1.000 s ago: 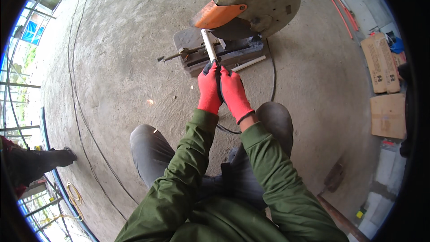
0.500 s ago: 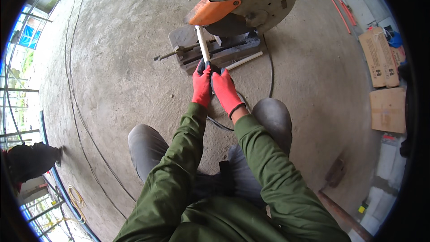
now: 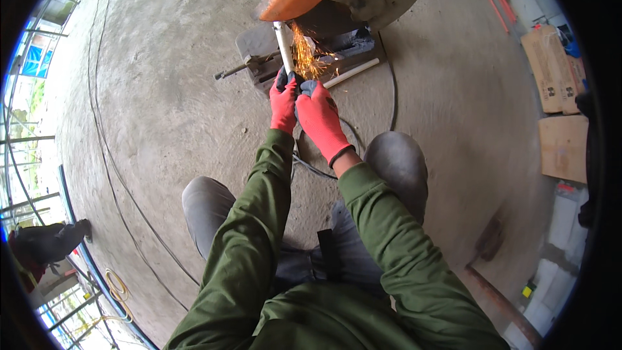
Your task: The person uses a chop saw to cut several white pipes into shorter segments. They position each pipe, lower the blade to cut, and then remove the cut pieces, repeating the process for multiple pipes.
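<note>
My left hand (image 3: 284,105), in a red glove with dark fingertips, is closed around the near end of a white pipe (image 3: 284,46). The pipe's far end meets the orange guard of a cut-off saw (image 3: 301,0). Orange sparks (image 3: 304,55) spray down beside the pipe. My right hand (image 3: 320,115), in the same kind of glove, is closed right beside the left; its fingertips hide whatever they grip. Below the large disc sits the saw's base (image 3: 359,58) with a vise screw at its left. A second white pipe (image 3: 353,72) lies slanting at the base's near edge.
A black cable (image 3: 394,91) runs from the saw and loops near my knees. Thin cables (image 3: 107,149) cross the concrete floor on the left. Cardboard boxes (image 3: 564,148) line the right side, and a rusty rod (image 3: 502,301) lies at lower right. Another person's shoe (image 3: 81,230) shows at left.
Sparks have appeared beside the pipe under the guard. My right hand has turned slightly and its fingers have shifted. The whole view has moved a little.
</note>
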Action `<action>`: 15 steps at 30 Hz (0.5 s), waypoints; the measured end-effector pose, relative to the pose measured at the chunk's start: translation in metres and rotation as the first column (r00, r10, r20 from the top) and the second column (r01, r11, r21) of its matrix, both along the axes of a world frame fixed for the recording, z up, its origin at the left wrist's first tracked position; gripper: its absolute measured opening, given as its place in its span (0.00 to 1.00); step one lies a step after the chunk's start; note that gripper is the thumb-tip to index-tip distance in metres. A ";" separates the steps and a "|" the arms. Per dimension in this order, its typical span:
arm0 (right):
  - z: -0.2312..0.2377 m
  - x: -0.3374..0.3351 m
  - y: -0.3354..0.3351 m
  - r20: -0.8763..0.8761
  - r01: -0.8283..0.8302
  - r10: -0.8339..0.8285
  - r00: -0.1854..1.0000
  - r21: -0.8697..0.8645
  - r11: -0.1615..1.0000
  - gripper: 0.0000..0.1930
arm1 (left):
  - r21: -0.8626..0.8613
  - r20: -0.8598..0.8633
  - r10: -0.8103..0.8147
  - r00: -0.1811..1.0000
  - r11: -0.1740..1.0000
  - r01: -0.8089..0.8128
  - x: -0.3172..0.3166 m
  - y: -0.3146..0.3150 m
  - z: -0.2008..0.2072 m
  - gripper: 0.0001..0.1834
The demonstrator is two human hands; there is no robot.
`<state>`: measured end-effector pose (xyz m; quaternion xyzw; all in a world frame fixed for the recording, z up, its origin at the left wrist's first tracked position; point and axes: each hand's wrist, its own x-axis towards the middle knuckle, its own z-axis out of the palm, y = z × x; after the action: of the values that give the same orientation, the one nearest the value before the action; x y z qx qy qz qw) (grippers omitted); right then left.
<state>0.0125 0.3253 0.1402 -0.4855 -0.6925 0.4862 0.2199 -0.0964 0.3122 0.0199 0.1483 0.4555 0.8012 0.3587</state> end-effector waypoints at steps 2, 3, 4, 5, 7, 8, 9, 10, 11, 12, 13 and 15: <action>0.001 -0.001 -0.001 -0.010 0.001 -0.001 1.000 0.057 0.998 0.14 | 0.032 0.027 -0.006 1.000 0.999 0.005 -0.002 0.000 -0.005 0.22; 0.002 -0.001 -0.001 -0.015 0.003 -0.002 1.000 0.085 0.996 0.14 | 0.015 0.034 0.009 0.999 1.000 -0.010 -0.001 0.000 -0.007 0.22; 0.004 0.002 0.001 0.013 -0.004 0.003 1.000 0.048 0.999 0.13 | -0.003 0.041 0.025 0.999 1.000 -0.025 0.000 -0.001 -0.008 0.21; 0.008 0.002 0.001 0.010 0.006 -0.007 1.000 0.060 0.998 0.13 | -0.019 0.045 0.042 0.998 0.999 -0.041 0.000 -0.001 -0.010 0.21; 0.011 0.003 0.000 0.003 0.027 -0.027 1.000 0.084 0.996 0.13 | 0.023 0.053 -0.009 0.999 1.000 0.008 -0.003 0.001 -0.013 0.21; 0.011 0.004 0.001 -0.014 0.010 -0.009 1.000 0.070 0.998 0.13 | 0.039 0.050 -0.027 0.998 0.999 0.025 -0.004 0.002 -0.014 0.21; 0.011 0.005 0.001 -0.031 -0.006 0.008 0.999 0.057 0.998 0.13 | 0.054 0.046 -0.046 0.998 0.998 0.043 -0.004 0.004 -0.015 0.21; 0.010 0.007 0.001 -0.048 -0.023 0.025 0.999 0.044 0.999 0.13 | 0.043 0.054 -0.023 0.998 0.999 0.020 -0.004 0.007 -0.016 0.21; 0.016 0.005 0.000 -0.051 -0.041 0.042 0.998 0.008 0.999 0.13 | 0.086 0.050 -0.046 0.998 0.995 0.041 -0.011 0.006 -0.021 0.21; 0.026 0.003 -0.001 -0.055 -0.061 0.059 0.997 -0.028 0.998 0.13 | 0.130 0.045 -0.068 0.997 0.990 0.062 -0.020 0.004 -0.027 0.21; 0.035 0.001 -0.003 -0.059 -0.081 0.077 0.995 -0.063 0.995 0.13 | 0.172 0.038 -0.090 0.995 0.982 0.082 -0.028 0.002 -0.032 0.21; 0.040 0.004 -0.003 -0.037 -0.102 0.101 0.994 -0.031 0.994 0.13 | 0.168 0.059 -0.083 0.995 0.983 0.072 -0.030 0.006 -0.036 0.21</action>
<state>0.0162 0.3226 0.1799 -0.4445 -0.7042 0.5166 0.1991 -0.1269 0.3181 -0.0156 0.1686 0.3693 0.8260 0.3910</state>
